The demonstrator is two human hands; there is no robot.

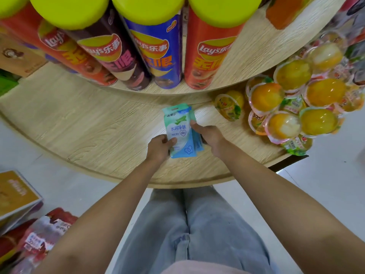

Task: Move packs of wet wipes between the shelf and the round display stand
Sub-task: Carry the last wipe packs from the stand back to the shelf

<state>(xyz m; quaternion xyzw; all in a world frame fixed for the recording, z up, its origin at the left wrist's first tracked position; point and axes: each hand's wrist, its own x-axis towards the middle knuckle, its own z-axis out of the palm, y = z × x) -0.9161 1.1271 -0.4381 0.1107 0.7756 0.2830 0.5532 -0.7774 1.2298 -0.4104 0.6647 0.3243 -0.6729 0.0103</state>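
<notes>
A small stack of packs of wet wipes [178, 131] sits between both hands, over the lower tier [88, 125] of the round display stand, near its front edge. The front pack is pale teal and white with a blue bottom corner. At least one bluer pack shows behind it on the right. Whether the stack rests on the wood or is held just above it cannot be told.

The left hand [159, 148] grasps the stack's lower left edge, thumb across the front pack's face. The right hand [210, 138] grips the right edge, fingers curled round the packs at the back.

Just right of the hands, fruit jelly cups [284, 107] with orange and yellow filling lie piled on the same tier. Behind the wipes, on the upper tier [254, 48], stands a row of Lay's crisp tubes [158, 54] in red, dark brown and blue, each with a yellow-green lid [148, 8].

The person's pale jeans [197, 224] show below the stand's rim. On the pale floor [325, 165] at lower left lie red snack packets [43, 234] and an orange box [15, 192].
</notes>
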